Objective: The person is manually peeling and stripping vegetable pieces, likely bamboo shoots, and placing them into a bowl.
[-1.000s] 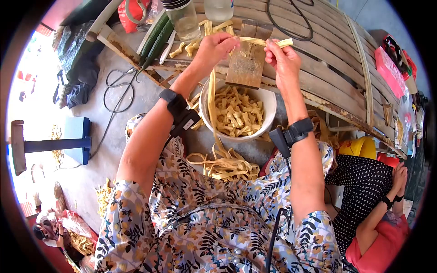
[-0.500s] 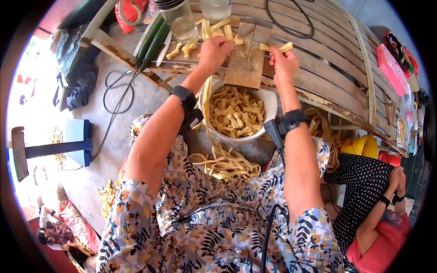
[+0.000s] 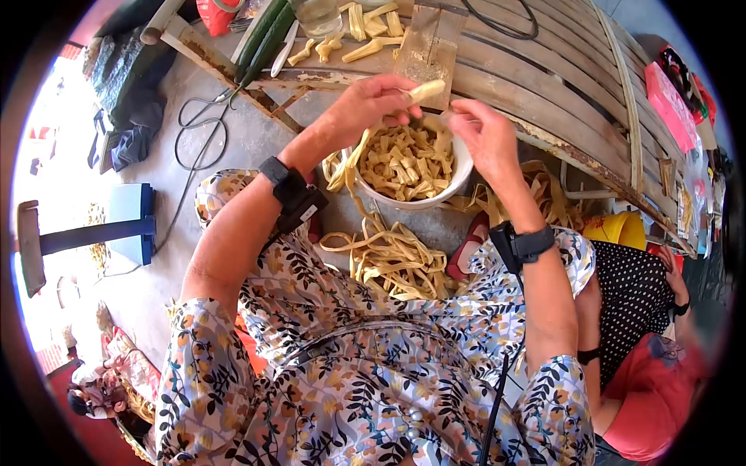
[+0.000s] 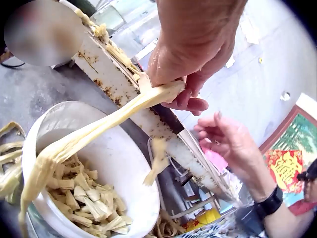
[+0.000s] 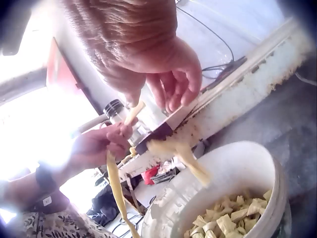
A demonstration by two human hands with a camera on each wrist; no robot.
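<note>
Half a second ago the right hand [image 3: 488, 140] pinched a short, knotted, pale-yellow piece [image 4: 158, 161] over the slatted wooden bench [image 3: 544, 93]; now its loosely bent fingers stand apart from the thumb and hold nothing. The piece hangs in mid-air, clear of both hands, above the round white bucket [image 3: 464, 165]. The left hand [image 3: 367, 113] has come down from the brown wooden board [image 3: 429, 54] to the bucket's eleven o'clock, thumb and fingers pinched on the end of one long, soft, pale-yellow strip [image 3: 426, 92]. The strip trails past the bucket toward the tangled yellow pile [image 3: 404, 264] at six o'clock.

The head view blurs the airborne piece; the left wrist view shows its flared ends — and, at four o'clock, a red-and-gold printed square [image 4: 286, 170]. Only the right wrist view catches the jar's black ringed lid [image 5: 114, 106].

Counted: one bucket, one board, one airborne piece, two long dark-green cucumbers [image 3: 268, 46] at ten o'clock from the bucket. The cut pieces [image 3: 408, 163] inside it overlap — too many to count.
</note>
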